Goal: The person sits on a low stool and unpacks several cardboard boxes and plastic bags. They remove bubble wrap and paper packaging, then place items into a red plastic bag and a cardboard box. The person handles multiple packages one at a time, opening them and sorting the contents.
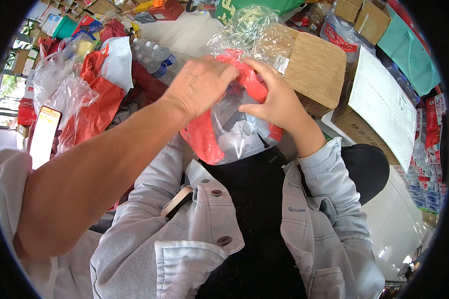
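A red plastic bag with a clear bag inside it lies at my lap. My right hand, with a ring on one finger, curves round the bag's red rim, thumb on the near side. My left hand is out of view; its denim sleeve passes behind another person's bare arm. That person's hand reaches in from the left and pinches the red rim close to my fingers. White and grey wrapped contents show through the clear plastic; what they are cannot be told. Crumpled clear plastic stands just beyond the bag.
An open cardboard box and a white padded mailer stand at right. Water bottles and red and clear bags lie at left. The other person holds a lit smartphone at far left. Pale floor tiles show beyond.
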Demonstrator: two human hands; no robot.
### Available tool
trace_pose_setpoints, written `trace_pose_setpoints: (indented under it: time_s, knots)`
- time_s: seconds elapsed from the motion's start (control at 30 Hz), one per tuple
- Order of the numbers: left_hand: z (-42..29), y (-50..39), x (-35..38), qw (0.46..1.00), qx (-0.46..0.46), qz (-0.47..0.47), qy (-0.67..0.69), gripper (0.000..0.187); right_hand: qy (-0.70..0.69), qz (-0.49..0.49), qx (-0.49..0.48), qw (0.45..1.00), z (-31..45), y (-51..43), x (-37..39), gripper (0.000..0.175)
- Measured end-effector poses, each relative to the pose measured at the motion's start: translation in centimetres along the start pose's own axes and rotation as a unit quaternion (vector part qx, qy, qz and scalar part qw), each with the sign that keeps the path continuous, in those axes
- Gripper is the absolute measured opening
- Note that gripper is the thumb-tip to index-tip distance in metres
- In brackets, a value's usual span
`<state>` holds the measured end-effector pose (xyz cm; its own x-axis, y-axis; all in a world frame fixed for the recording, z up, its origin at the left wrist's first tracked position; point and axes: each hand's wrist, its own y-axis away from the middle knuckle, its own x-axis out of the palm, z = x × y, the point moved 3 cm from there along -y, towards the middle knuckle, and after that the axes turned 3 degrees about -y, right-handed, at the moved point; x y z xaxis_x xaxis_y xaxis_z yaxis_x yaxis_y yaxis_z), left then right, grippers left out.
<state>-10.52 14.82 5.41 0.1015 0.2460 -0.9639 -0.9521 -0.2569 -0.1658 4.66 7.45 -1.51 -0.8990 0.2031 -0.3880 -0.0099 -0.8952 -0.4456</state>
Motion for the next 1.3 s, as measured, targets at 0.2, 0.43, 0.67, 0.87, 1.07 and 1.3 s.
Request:
trace_pose_setpoints:
  time_s: [0.2,0.43,0.67,0.87,1.07,1.3]
  knots:
    - [1.9,0.0,-6.3,0.993,0.021,0.001,-0.114,0.020,-0.339,-0.007,0.130,0.932,-2.0,-0.9,-0.9,0.076]
    - [8.7,2.5,-14.1,0.997,-0.065,0.027,-0.023,0.031,-0.210,-0.066,0.178,0.959,-4.3,-0.7,-1.9,0.053]
    - [14.7,8.6,-10.3,0.889,-0.314,-0.050,0.330,0.049,0.163,-0.111,0.047,0.979,-3.0,-2.4,0.3,0.084]
    - [4.4,9.3,12.2,0.551,-0.443,-0.038,0.706,0.070,0.278,-0.121,0.036,0.952,-2.6,-4.3,1.6,0.089]
    - [1.9,7.6,10.7,0.892,-0.319,-0.043,0.318,0.119,0.260,-0.040,0.058,0.963,-6.6,-4.1,2.9,0.081]
    - [-0.8,5.7,9.0,0.939,-0.327,-0.046,0.095,0.091,0.136,-0.129,0.089,0.978,-6.0,-4.5,1.2,0.039]
